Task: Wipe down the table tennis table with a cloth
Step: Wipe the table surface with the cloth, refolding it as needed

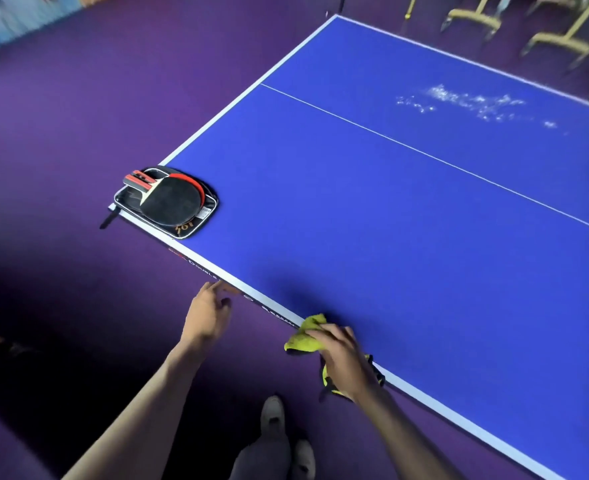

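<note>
Purple carpet surrounds the blue table tennis table (407, 220), where a white scatter of residue (476, 103) lies far across the surface, well apart from the hands, so the wiping looks barely begun. At the near edge the right hand (346, 358) curls its fingers round the bunched yellow cloth (303, 336), while the left hand (208, 315) hangs loose-fingered, fingertips touching the rim. Paddles (170, 197) on their case occupy the near-left corner and would need shifting to clean beneath.
</note>
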The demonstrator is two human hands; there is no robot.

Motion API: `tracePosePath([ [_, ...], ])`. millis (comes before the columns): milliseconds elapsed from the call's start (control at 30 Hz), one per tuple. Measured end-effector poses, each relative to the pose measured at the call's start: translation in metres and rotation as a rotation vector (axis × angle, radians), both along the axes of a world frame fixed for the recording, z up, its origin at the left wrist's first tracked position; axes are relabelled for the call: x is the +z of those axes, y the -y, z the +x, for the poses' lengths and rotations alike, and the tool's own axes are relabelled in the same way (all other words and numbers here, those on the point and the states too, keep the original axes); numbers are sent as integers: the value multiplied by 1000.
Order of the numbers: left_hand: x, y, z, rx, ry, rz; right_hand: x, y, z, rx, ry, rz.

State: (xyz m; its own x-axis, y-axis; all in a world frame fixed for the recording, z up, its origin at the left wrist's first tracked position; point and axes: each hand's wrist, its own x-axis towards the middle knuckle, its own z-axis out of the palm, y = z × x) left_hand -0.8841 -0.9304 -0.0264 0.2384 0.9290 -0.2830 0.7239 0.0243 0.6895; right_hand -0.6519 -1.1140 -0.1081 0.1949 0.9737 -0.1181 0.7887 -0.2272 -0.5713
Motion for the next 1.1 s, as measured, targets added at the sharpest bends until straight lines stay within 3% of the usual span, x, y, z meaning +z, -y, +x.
tracePosePath([
  [233,62,40,-25,4,164,7,71,1,-18,-258,-268,117],
  [500,88,37,-64,9,313,-76,136,-56,-94,-300,-461,194],
  [967,124,-152,-231,170,658,-176,174,-299,-324,-181,-536,271],
  [1100,131,-219,-261,256,666,-114,179,-363,-357,-120,-488,298],
])
